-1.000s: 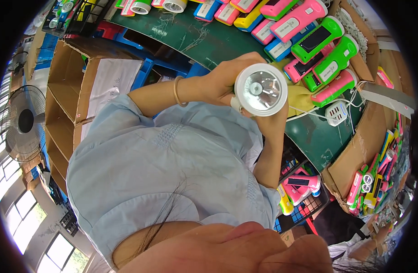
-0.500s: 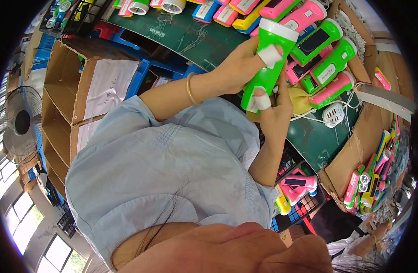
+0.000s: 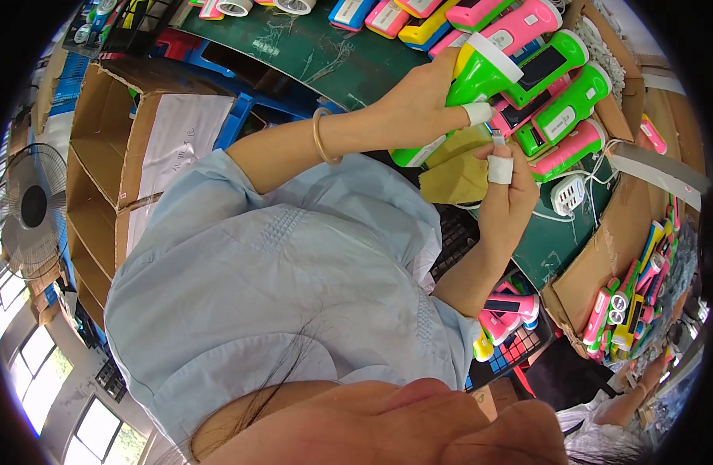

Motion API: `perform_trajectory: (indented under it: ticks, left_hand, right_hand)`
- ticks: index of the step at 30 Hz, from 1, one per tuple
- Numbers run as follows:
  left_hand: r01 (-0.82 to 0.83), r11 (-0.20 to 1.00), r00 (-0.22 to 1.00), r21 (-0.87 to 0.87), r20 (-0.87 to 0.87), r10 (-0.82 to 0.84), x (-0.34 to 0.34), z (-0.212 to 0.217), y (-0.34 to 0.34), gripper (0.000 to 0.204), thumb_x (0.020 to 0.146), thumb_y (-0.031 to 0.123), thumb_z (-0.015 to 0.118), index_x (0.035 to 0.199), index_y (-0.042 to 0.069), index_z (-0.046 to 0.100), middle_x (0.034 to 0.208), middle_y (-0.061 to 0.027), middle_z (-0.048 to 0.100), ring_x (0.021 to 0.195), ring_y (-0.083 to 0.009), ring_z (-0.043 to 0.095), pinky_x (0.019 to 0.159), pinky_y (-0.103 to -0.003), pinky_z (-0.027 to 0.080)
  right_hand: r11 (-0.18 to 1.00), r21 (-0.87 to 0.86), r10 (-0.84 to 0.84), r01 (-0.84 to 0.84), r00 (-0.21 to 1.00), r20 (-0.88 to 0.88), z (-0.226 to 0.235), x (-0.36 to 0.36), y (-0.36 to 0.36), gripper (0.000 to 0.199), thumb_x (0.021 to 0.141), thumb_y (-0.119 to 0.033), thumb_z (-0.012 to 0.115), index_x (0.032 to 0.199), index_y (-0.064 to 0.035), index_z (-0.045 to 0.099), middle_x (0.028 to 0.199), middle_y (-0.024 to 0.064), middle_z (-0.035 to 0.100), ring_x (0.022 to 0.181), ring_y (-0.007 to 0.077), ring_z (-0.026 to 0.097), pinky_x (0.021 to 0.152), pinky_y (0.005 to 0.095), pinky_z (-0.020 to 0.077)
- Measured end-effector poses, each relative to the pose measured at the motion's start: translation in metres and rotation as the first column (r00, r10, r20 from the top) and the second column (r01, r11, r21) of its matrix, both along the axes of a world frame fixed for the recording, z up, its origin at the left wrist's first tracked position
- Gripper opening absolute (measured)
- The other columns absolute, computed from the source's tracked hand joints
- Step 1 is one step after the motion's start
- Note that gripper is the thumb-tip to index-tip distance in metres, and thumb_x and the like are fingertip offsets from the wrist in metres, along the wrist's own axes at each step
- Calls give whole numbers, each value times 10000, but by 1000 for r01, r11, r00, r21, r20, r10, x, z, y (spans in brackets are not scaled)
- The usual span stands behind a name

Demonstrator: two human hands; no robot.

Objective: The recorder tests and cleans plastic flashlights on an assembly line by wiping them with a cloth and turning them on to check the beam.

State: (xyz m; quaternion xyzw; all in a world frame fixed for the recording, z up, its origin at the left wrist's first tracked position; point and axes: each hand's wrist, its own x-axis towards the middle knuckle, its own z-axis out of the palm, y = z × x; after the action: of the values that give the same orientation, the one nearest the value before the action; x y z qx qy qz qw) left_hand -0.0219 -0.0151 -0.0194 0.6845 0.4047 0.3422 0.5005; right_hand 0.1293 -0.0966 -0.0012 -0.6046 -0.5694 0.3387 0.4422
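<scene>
left hand (image 3: 418, 105) grips a green plastic flashlight with a white head ring (image 3: 480, 77), holding it over the dark green bench (image 3: 333, 54). right hand (image 3: 507, 198) is narrow, taped fingertip pinched on a small metal-tipped plug (image 3: 497, 139) just below the flashlight; plug not seated as far as i can tell. yellow cloth (image 3: 457, 174) lies just left of the right hand.

progress guess: mid-run. a row of green and pink flashlights (image 3: 562, 116) lies just right of the held one, more pink and yellow ones along the far edge, so many are handled; the held one looks unfinished.

white power strip (image 3: 567, 194) with cord sits right of the right hand. open cardboard boxes (image 3: 112, 155) stand left, a cardboard tray of flashlights (image 3: 620, 302) right. workshop room, standing fan (image 3: 31, 209) and windows at far left.
</scene>
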Motion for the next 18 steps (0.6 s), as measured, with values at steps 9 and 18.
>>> perform_trajectory:
  ticks: [9, 18]
  left_hand:
    - [111, 992, 994, -60, -2, -111, -1, 5, 3, 547, 788, 273, 631, 1198, -19, 417, 1035, -115, 544, 908, -170, 538, 776, -296, 438]
    - [92, 996, 993, 12, 77, -93, 5, -19, 4, 615, 769, 245, 615, 1224, -54, 329, 1000, -154, 536, 876, -219, 557, 757, -303, 446]
  right_hand:
    - [999, 27, -21, 26, 985, -170, 0, 5, 5, 204, 903, -168, 486, 802, -4, 554, 719, 13, 580, 672, 74, 471, 619, 211, 378]
    - [999, 34, -31, 39, 979, -202, -3, 3, 1, 225, 907, -169, 477, 781, 0, 560, 725, 16, 565, 692, 84, 471, 642, 211, 374]
